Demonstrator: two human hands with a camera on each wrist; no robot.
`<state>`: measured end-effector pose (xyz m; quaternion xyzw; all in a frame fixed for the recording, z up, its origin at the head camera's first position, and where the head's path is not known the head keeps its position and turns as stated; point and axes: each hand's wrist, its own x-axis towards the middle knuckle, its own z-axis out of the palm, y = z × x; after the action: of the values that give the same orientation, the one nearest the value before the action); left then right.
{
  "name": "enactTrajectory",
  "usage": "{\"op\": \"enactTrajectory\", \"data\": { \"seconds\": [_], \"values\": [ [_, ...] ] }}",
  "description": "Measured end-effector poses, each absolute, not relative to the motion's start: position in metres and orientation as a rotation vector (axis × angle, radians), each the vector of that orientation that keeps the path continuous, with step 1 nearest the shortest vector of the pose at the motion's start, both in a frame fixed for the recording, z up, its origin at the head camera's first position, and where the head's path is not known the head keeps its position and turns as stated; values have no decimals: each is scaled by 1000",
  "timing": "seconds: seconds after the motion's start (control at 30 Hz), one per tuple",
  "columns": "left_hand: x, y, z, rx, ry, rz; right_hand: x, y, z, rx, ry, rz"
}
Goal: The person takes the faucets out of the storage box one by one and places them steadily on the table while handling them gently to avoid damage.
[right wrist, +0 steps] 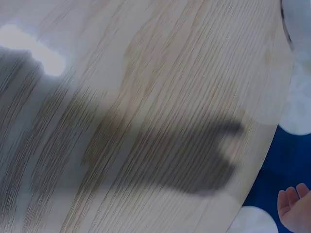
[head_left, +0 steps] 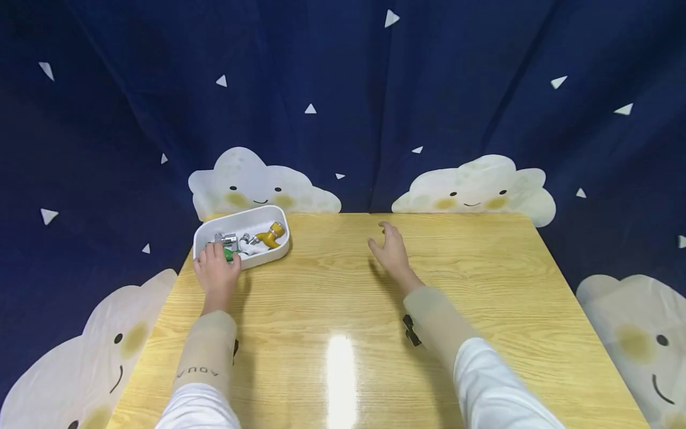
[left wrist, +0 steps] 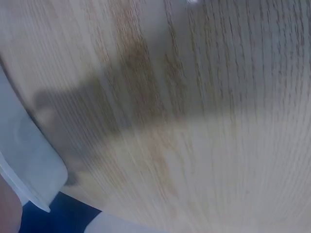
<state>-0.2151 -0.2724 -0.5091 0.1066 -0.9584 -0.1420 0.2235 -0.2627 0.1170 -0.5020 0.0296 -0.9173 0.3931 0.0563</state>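
Note:
My left hand reaches over the near left side of a white tray, fingers inside it. Between its index finger and thumb shows a green handle, with a silver metal fitting just beyond; I cannot tell whether the fingers grip it. A yellow-handled valve lies at the tray's right end. In the left wrist view only a tray corner and a bit of the hand show. My right hand hovers over the table's far middle, thumb and fingers spread apart, holding nothing; its fingers appear in the right wrist view.
Other small silver parts lie mid-tray. The tray sits at the far left corner of a wooden table. A dark blue curtain with smiling clouds hangs behind and on both sides. A bright reflection marks the table's near middle.

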Motion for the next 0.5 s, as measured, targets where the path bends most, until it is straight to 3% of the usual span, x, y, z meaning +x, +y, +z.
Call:
{"op": "enactTrajectory", "data": {
  "seconds": [0.5],
  "values": [
    [-210,-295,-518,611,-2667,-500,-258,63,-507,102,-2784,1355]
  ]
}}
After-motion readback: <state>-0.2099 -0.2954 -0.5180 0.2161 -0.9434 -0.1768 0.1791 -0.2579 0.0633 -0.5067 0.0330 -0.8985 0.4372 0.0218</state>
